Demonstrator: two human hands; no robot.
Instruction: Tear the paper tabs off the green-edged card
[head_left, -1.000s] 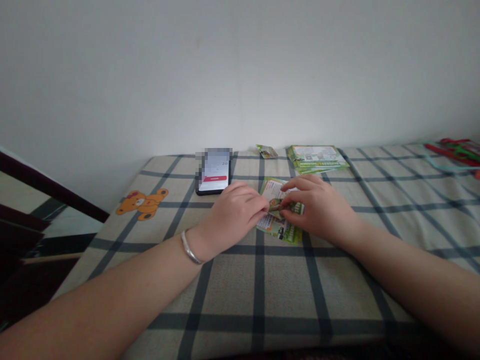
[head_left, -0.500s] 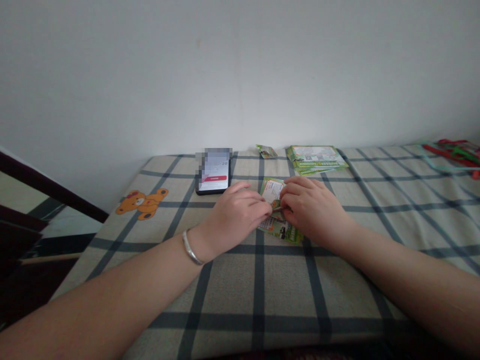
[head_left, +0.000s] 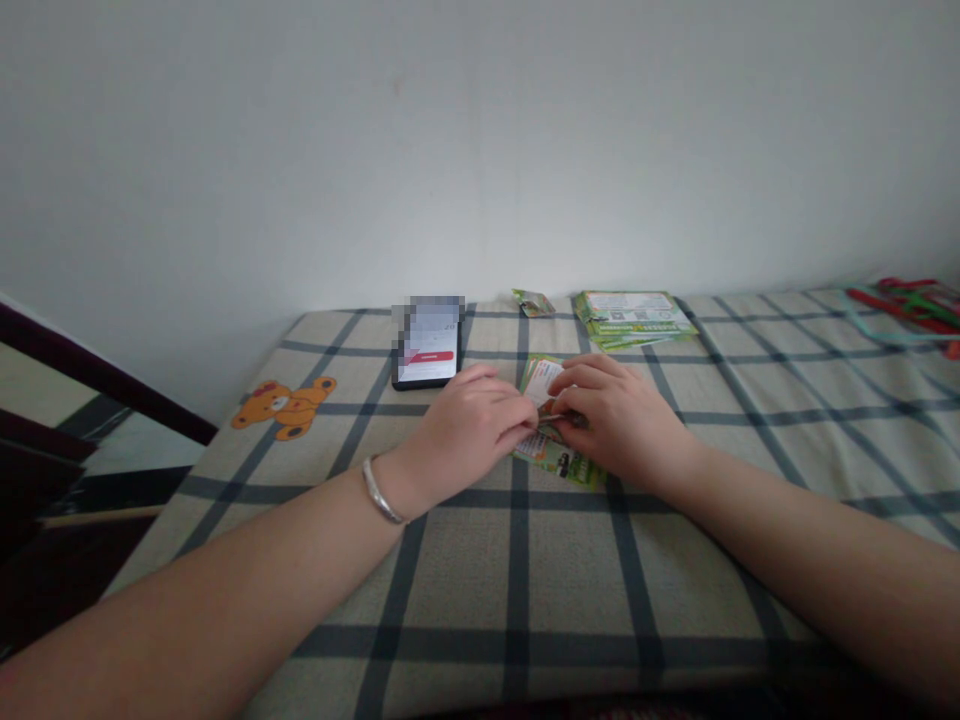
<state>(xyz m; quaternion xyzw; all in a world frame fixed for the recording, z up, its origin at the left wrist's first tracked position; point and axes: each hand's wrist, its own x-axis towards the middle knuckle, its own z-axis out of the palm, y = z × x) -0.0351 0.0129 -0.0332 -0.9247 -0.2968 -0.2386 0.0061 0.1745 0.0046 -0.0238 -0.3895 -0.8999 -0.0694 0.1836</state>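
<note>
A green-and-white printed leaflet [head_left: 561, 462] lies on the checked cloth between my two hands, with a creased part raised near its middle. My left hand [head_left: 474, 418], a silver bangle on its wrist, pinches that raised part from the left. From the right, my right hand [head_left: 630, 420] has its thumb and fingers closed on the same paper, its fingertips near those of the left. The fingers hide much of the fold, and I cannot make out whether it is one sheet or several.
A stack of similar leaflets [head_left: 637, 315] lies by the wall, with a small folded paper piece [head_left: 533, 303] to its left. A lit phone [head_left: 427, 350] rests beyond my left hand. Red and green items [head_left: 915, 305] lie far right. A bear picture [head_left: 285, 407] is at left on the tablecloth [head_left: 465, 570].
My right fingers have shifted slightly left, closer to my left fingertips, over the creased part of the leaflet. The left hand has barely moved.
</note>
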